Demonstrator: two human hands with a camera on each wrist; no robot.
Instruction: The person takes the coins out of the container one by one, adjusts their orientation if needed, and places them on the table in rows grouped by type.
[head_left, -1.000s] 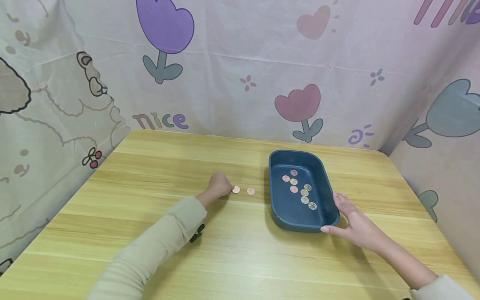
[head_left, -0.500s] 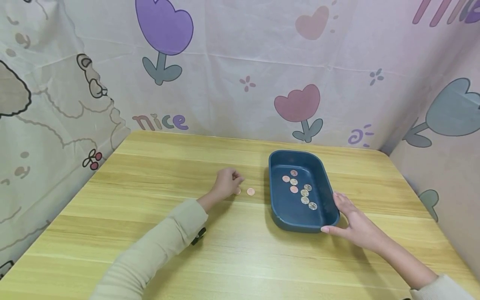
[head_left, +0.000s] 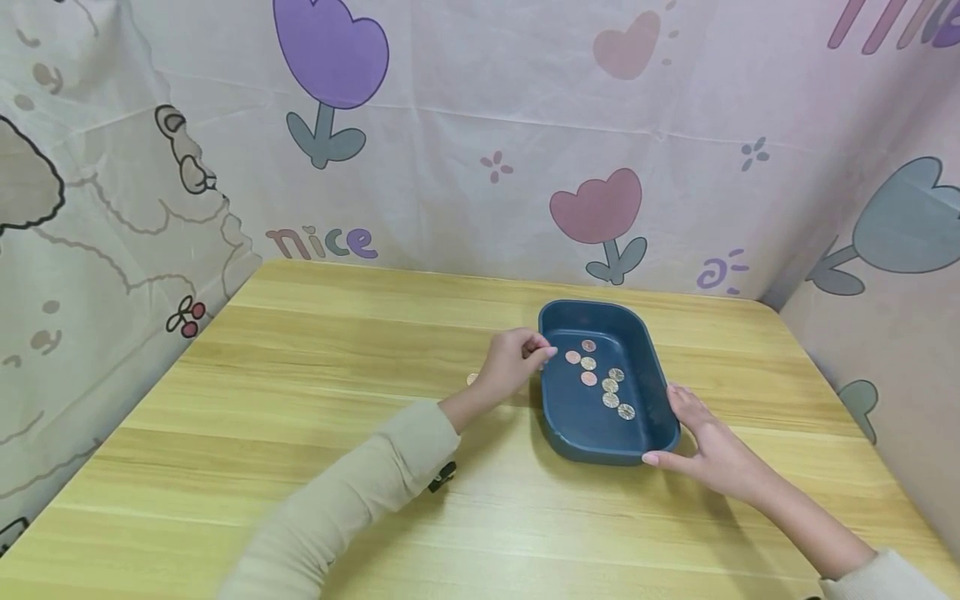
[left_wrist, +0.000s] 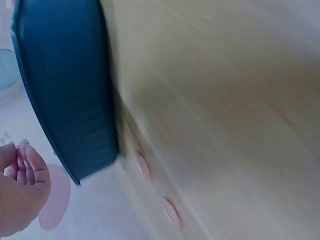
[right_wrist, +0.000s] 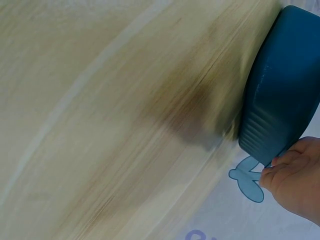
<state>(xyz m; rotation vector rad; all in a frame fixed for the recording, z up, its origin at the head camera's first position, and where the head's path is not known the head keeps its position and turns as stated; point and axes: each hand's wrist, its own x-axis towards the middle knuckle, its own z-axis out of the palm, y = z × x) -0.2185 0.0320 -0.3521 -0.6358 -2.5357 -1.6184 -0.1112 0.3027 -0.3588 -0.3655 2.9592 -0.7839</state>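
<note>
My left hand (head_left: 512, 365) is over the left rim of a dark blue tray (head_left: 573, 429), thumb and fingertips pinched together as if round a coin; the coin itself is hidden by the fingers. In the left wrist view, the pinched hand (left_wrist: 22, 192) stands apart from the tray wall (left_wrist: 70, 95). My right hand (head_left: 712, 454) grips the tray's near right corner, thumb at the front and fingers along the right side. Several coins (head_left: 611, 400), copper and gold coloured, lie flat on the tray's floor.
On the wooden table (head_left: 300, 400), one copper coin (head_left: 472, 379) shows behind the left wrist. The left wrist view has two copper coins (left_wrist: 171, 212) on the table beside the tray. A printed cloth (head_left: 450, 167) hangs behind the table.
My left hand has risen from beside the coins on the table and moved right to the tray's left rim, fingertips pinched. The right hand and tray have stayed in place.
</note>
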